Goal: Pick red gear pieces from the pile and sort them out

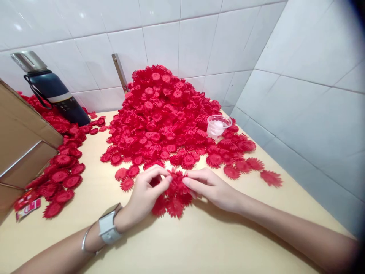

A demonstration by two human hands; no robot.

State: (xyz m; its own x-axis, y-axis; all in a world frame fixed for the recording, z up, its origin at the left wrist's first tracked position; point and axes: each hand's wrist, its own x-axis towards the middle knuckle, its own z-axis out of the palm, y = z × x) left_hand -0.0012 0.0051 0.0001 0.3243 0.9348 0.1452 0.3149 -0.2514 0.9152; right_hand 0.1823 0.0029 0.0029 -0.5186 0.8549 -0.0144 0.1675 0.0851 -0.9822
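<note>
Both hands meet at a red fringed flower piece point(177, 182) near the middle of the table. My left hand point(151, 190), with a watch and a bangle on its wrist, pinches the piece's left side between thumb and index finger. From the right, my right hand point(212, 187) grips it with thumb and fingers pressed together. Below the fingers, more red flower pieces point(174, 206) lie close together. Just behind the hands rises a large heap of red flower pieces point(159, 114).
A clear plastic cup point(217, 127) sits at the heap's right side. At the left are a dark blue bottle point(58, 91), a cardboard box point(23, 140), small packets point(27, 205) and more red pieces point(59, 175). Tiled walls border the table point(159, 247) behind and at right.
</note>
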